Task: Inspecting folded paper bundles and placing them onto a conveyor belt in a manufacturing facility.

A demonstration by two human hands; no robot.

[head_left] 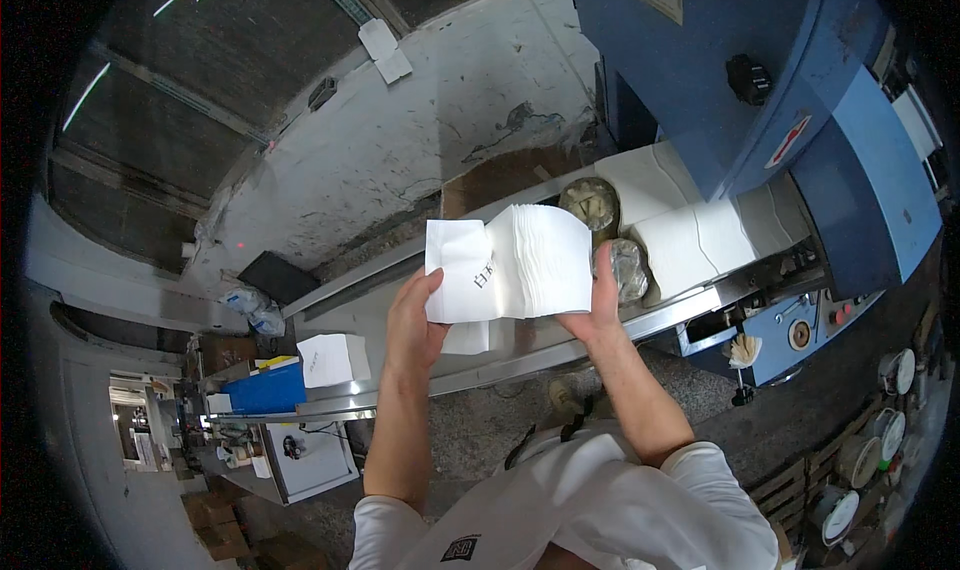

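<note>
My left hand (412,315) and my right hand (595,305) hold a thick stack of white paper sheets (545,260) between them. The left fingers grip a flat white flap with dark print at one end, thumb on top. At the other end, my right hand supports the fanned, layered edge, thumb pointing up. The stack is over a long metal-edged conveyor table (390,330). Under its left part, another white paper piece (468,339) shows. Beyond my right hand are a clear plastic-looking round bundle (628,272) and a round tin (590,206) with pale pieces inside.
White sheets (690,240) lie overlapped on the conveyor, leading under a large blue machine (720,80) at right. A white paper stack (333,360) stands at the table's left end beside a blue box (265,388). Round tubs (858,460) line the floor at right.
</note>
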